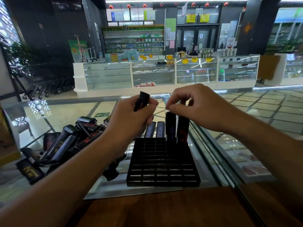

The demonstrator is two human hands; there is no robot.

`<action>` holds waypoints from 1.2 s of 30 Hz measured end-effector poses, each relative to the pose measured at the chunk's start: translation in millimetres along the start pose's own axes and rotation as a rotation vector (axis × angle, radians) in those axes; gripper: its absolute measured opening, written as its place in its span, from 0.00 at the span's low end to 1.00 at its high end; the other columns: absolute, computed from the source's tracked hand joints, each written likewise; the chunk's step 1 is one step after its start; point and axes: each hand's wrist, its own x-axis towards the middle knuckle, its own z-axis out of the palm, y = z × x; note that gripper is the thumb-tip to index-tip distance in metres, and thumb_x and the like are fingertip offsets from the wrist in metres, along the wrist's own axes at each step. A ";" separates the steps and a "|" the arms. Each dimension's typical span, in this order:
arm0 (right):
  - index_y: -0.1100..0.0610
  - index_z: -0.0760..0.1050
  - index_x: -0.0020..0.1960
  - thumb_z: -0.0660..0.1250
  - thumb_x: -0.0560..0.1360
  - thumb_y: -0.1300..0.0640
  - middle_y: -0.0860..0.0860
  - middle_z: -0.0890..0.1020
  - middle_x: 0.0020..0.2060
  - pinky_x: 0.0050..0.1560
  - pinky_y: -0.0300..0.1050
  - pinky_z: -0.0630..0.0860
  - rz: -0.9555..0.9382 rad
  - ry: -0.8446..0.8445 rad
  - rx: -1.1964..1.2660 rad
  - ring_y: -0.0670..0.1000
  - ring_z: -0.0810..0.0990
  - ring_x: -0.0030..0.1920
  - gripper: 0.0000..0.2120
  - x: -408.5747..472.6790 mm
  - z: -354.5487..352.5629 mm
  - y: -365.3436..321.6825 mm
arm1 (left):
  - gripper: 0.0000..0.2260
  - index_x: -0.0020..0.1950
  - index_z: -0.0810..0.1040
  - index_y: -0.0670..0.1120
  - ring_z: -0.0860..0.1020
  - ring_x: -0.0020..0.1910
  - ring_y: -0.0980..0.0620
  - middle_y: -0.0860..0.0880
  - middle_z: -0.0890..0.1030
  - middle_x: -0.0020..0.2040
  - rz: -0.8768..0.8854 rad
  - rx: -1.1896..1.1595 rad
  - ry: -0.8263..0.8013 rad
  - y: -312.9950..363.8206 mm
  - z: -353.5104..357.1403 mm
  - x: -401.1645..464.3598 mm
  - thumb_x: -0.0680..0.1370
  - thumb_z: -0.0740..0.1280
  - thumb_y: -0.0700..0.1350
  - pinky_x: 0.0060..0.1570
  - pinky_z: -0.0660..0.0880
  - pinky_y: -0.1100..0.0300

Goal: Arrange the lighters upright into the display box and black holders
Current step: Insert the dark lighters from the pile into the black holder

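Left hand (131, 117) curled around 1 black lighter (141, 101), raised above the loose pile (65, 140). Right hand (195, 105) pinches the top of an upright lighter (170, 126) in the black holder (162, 163) back row, on the glass counter (65, 112).

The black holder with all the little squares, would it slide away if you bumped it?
Probably, a little. The black holder sits on smooth glass counter, so it may slide. It looks low and wide, so tipping seems unlikely. Only a few lighters stand in its far row, so it is likely light.
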 end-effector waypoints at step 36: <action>0.55 0.79 0.51 0.71 0.76 0.61 0.42 0.79 0.36 0.44 0.36 0.72 -0.011 0.149 0.533 0.40 0.76 0.40 0.05 -0.3 -1.4 -0.1 | 0.09 0.50 0.82 0.56 0.77 0.40 0.53 0.54 0.83 0.42 0.296 0.432 -0.112 9.6 -7.7 1.1 0.72 0.76 0.49 0.43 0.71 0.63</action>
